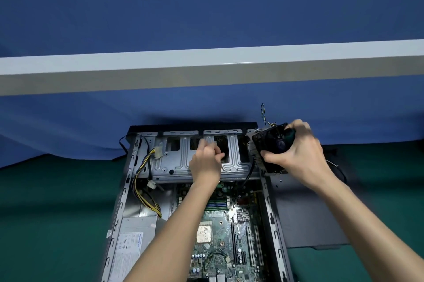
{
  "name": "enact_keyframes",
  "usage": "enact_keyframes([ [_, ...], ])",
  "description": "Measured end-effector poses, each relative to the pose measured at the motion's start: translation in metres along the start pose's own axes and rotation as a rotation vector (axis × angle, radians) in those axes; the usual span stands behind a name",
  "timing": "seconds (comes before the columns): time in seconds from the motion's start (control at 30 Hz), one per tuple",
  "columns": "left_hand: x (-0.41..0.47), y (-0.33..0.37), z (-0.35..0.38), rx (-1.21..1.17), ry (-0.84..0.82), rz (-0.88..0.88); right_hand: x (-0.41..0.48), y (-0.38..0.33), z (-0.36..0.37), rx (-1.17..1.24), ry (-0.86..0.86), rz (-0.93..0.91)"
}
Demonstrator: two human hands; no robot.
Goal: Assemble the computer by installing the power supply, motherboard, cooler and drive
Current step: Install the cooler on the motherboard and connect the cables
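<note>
An open computer case [119, 208] lies on the green table. Inside it sit the green motherboard [220, 245] with a bare CPU [203, 233] and the grey power supply [130, 242] at the near left. My right hand [302, 153] grips the black cooler [268, 148], fan and heatsink, above the case's far right corner, with its thin cable sticking up. My left hand [206, 160] hovers over the metal drive cage [174, 158] at the far end with its fingers loosely curled; whether it holds anything I cannot tell.
Yellow and black power cables [144, 187] with white plugs run along the case's left side. A dark side panel [307, 210] lies flat to the right of the case. A blue cloth [206, 107] and a white bar [206, 68] stand behind.
</note>
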State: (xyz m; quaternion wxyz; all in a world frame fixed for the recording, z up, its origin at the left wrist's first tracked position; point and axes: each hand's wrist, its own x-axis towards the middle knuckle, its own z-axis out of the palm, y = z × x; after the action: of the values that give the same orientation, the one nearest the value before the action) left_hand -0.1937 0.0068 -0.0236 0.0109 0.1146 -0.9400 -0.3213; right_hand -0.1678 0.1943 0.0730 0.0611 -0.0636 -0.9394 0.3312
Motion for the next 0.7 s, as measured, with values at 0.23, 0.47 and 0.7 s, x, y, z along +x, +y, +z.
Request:
enact_keyframes([
  [0.23,-0.010,-0.010,-0.012,0.044,-0.218,0.161,-0.002,-0.004,-0.003,0.000,0.006,-0.017],
  [0.47,-0.021,-0.029,-0.037,-0.346,-0.342,0.068,-0.015,-0.026,-0.005,-0.001,-0.039,-0.086],
  [0.7,-0.024,-0.018,-0.029,0.124,-0.367,0.345,-0.028,-0.041,-0.003,-0.002,-0.038,-0.100],
])
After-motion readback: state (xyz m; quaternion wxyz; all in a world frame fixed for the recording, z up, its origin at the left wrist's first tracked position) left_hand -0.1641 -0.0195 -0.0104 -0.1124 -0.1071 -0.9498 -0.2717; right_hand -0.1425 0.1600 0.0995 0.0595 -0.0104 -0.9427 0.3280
